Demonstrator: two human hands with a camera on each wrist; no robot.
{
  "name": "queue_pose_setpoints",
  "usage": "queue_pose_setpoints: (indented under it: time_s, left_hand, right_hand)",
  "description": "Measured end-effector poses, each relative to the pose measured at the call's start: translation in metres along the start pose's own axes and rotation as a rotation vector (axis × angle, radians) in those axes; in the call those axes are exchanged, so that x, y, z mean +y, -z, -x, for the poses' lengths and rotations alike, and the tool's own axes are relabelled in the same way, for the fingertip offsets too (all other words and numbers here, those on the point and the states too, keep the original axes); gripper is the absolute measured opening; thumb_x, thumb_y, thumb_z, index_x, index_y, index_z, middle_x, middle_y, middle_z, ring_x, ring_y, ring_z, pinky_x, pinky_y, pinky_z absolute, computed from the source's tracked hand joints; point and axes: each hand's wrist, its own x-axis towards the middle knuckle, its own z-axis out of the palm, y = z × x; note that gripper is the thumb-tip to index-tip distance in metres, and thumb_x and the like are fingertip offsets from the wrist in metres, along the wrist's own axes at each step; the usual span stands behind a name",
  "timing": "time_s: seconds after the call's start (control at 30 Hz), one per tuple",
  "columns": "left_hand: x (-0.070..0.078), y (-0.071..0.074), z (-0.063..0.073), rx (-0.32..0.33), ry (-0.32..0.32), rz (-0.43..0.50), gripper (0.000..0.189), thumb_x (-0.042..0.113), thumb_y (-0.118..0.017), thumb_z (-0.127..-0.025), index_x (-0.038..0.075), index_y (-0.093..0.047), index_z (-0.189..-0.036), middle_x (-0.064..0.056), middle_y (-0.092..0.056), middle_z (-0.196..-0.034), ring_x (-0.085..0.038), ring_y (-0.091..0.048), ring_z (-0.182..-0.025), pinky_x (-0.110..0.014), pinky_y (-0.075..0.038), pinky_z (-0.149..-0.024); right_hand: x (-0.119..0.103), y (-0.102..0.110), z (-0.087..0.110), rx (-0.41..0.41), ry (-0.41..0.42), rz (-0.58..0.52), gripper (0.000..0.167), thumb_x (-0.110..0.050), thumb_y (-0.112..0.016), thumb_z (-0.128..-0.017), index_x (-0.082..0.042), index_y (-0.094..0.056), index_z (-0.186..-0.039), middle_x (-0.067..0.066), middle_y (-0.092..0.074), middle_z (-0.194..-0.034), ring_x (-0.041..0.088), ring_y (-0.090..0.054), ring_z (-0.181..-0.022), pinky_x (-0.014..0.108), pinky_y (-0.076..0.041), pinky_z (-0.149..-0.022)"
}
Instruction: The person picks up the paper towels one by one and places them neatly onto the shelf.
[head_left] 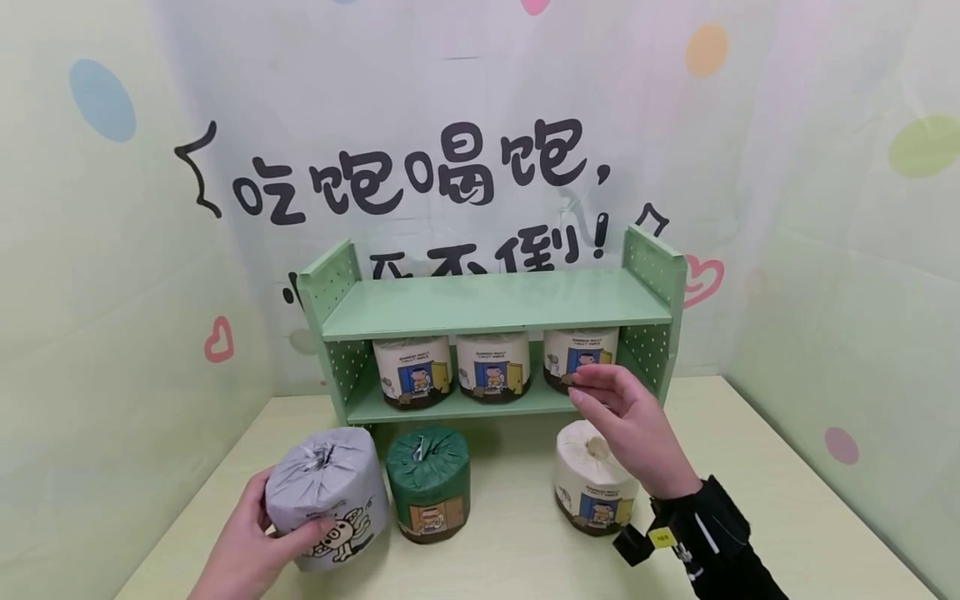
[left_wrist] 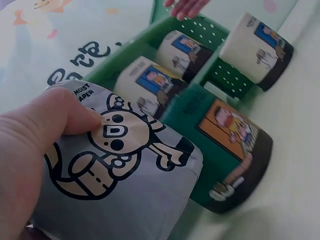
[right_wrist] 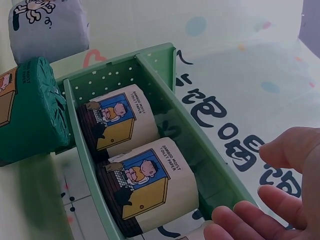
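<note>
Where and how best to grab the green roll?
Probably by the round side of the green roll, right hand coming from the right: it stands upright, the gray roll crowds its left, and a gap separates it from the front white roll.

R fingers (right_wrist: 250, 220) nr grn shelf (right_wrist: 105, 77), 2 wht TP rolls (right_wrist: 165, 182) inside, grn roll (right_wrist: 32, 112) beside

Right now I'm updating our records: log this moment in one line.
left hand: grips grey roll; right hand: holds nothing; green shelf: three cream rolls; table: green roll, cream roll

Cream rolls (right_wrist: 152, 187): "BAMBOO MOIST TOILET PAPER"; backdrop (head_left: 480, 83): "吃饱喝饱"; wristband (head_left: 712, 517): seemingly "NEW".
</note>
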Motion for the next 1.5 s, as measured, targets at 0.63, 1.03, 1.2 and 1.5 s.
queue_pose_setpoints:
  time_s: [0.63, 1.03, 1.2, 1.5]
  left_hand:
    - [0.072, 0.018, -0.009, 0.023, -0.271, 0.095, 0.087, 0.017, -0.086, -0.097, 0.012, -0.032, -0.165, 0.006, -0.063, -0.144, 0.006, -0.065, -0.117, -0.026, -0.061, -0.092]
    - [0.143, 0.041, -0.046, -0.010, -0.401, 0.180, 0.078, 0.016, -0.081, -0.102, 0.017, -0.033, -0.164, 0.006, -0.061, -0.145, -0.002, -0.062, -0.126, -0.016, -0.055, -0.098]
    - [0.166, 0.046, -0.058, -0.024, -0.436, 0.236, 0.059, 0.017, -0.079, -0.103, 0.027, -0.044, -0.150, 0.012, -0.065, -0.137, -0.006, -0.064, -0.125, -0.016, -0.055, -0.097]
    - [0.200, 0.043, -0.072, 0.007, -0.392, 0.179, 0.073, 0.033, -0.083, -0.101, 0.020, -0.038, -0.157, 0.000, -0.058, -0.150, -0.019, -0.058, -0.137, -0.044, -0.048, -0.121]
  right_hand:
    - [-0.001, 0.000, 0.001, 0.000, -0.003, 0.008, 0.046, -0.024, -0.067, -0.112, -0.003, -0.053, -0.151, 0.021, -0.061, -0.153, 0.031, -0.063, -0.139, 0.013, -0.053, -0.104]
    - [-0.002, 0.001, 0.000, 0.006, -0.014, -0.004, 0.046, -0.023, -0.067, -0.112, -0.002, -0.053, -0.151, 0.020, -0.060, -0.154, 0.030, -0.062, -0.140, 0.012, -0.053, -0.104]
    - [0.000, 0.002, -0.001, 0.006, -0.009, -0.007, 0.045, -0.022, -0.067, -0.112, -0.002, -0.053, -0.150, 0.021, -0.060, -0.154, 0.030, -0.063, -0.139, 0.013, -0.054, -0.104]
    - [0.002, 0.000, -0.002, -0.004, -0.001, -0.009, 0.045, -0.022, -0.067, -0.112, -0.002, -0.053, -0.150, 0.021, -0.059, -0.155, 0.032, -0.062, -0.140, 0.012, -0.053, -0.104]
